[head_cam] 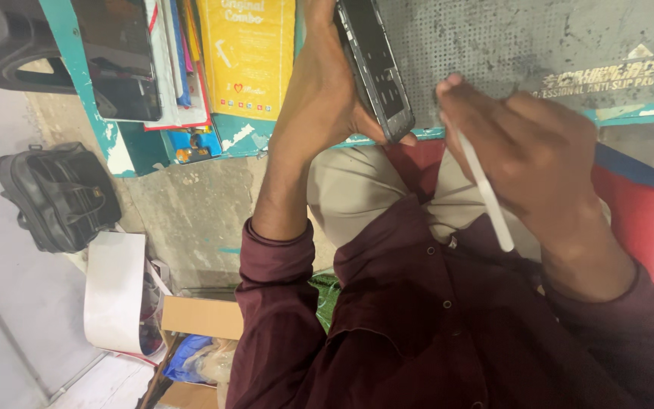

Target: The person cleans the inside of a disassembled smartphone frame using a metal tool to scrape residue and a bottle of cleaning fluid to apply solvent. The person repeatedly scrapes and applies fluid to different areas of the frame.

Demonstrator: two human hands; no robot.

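My left hand [319,91] grips a dark opened phone [376,68] by its edge, holding it upright over the edge of a grey perforated work mat [539,38]. Just right of the phone, my right hand [527,144] is closed around a thin white stick-like tool [486,189], whose upper end points toward the phone's lower right edge. The tool's tip is hidden by my fingers. Both arms wear dark maroon sleeves [281,288].
A teal-edged bench [77,53] carries a dark flat panel [119,60], stacked booklets and a yellow package [250,57]. A black bag [54,193] lies on the floor at left, with a white paper roll [115,291] and cardboard box [202,318] below. A red stool [649,220] is at right.
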